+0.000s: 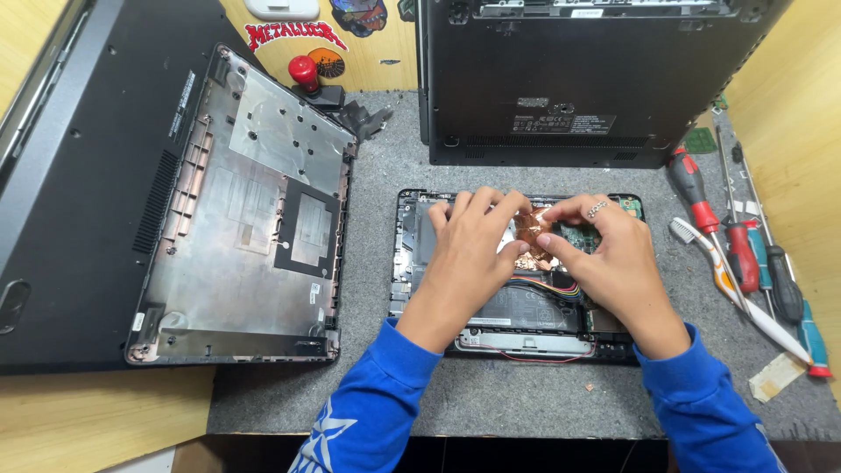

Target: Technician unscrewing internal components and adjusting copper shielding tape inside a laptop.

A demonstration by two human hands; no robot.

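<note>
While my left hand (469, 254) lies spread on the opened laptop (420, 263), my right hand (613, 258) pinches the copper piece (528, 229) between our fingertips.

A wooden bench (79, 420) is carrying a grey felt mat (526, 394). On the mat an opened laptop base (517, 328) is lying in the middle, a removed bottom cover (254, 219) is resting inside-up at the left, partly on a dark laptop (79, 175), another black laptop (561, 79) is sitting at the back, and screwdrivers (745, 254) are lying along the right
</note>
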